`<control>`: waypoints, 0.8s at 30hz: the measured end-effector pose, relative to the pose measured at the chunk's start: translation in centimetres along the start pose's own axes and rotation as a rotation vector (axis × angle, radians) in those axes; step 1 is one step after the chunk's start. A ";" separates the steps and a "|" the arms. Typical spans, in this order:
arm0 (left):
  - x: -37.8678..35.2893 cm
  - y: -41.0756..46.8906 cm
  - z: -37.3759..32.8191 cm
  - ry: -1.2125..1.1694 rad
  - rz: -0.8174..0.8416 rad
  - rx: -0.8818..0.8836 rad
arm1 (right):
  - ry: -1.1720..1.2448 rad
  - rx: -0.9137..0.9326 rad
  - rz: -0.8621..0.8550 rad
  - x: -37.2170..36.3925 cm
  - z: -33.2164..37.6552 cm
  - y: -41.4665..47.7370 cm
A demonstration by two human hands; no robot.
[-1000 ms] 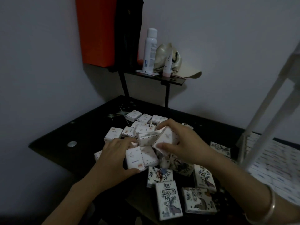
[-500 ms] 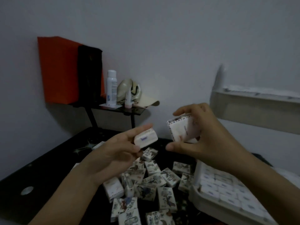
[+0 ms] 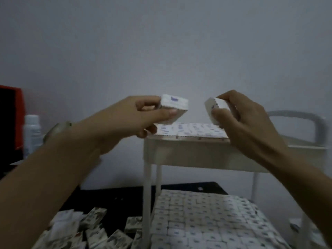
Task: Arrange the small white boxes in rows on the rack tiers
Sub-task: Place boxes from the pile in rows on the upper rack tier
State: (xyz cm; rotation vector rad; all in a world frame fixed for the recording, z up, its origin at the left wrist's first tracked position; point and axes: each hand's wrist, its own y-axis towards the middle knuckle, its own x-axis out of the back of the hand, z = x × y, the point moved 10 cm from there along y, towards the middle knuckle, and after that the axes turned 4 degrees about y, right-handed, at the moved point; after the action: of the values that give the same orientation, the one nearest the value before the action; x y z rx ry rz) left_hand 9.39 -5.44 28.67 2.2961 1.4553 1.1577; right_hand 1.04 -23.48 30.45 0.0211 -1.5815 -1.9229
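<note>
My left hand pinches a small white box between thumb and fingers, just left of the rack's top tier. Beside it, my right hand grips another small white box tilted above that tier's front. Rows of white boxes lie on the top tier. The lower tier is packed with many rows of boxes. A loose pile of boxes lies on the black table at the lower left.
The white rack has thin legs and a curved handle at the right. A white spray bottle and a red and black bag stand at the far left. The grey wall is behind.
Both hands have lifted their boxes from over the pile up to the rack's top tier. The view has swung right, so the rack now fills the middle.
</note>
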 end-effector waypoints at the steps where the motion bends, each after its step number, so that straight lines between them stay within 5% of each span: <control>1: -0.2 1.3 -0.6 0.057 -0.012 -0.004 | 0.010 -0.052 0.005 0.7 -1.5 0.5; 8: -4.2 9.4 -2.2 0.294 -0.001 -0.025 | -0.033 -0.298 0.181 2.7 -10.6 4.3; 14: -7.6 13.9 -1.6 0.184 0.201 0.076 | -0.075 -0.576 0.436 0.9 -16.4 4.7; 19: -9.9 15.6 -1.0 0.197 0.373 0.145 | -0.080 -0.553 0.430 0.1 -18.0 5.2; 24: -10.9 17.9 0.0 0.293 0.384 0.142 | -0.406 -0.344 0.373 1.3 -17.7 6.2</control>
State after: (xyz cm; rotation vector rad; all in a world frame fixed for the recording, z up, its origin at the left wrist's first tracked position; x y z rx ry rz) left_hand 19.35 -23.46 32.55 2.6789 1.2467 1.6002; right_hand 9.83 -40.03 31.54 -0.7957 -1.3464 -1.9407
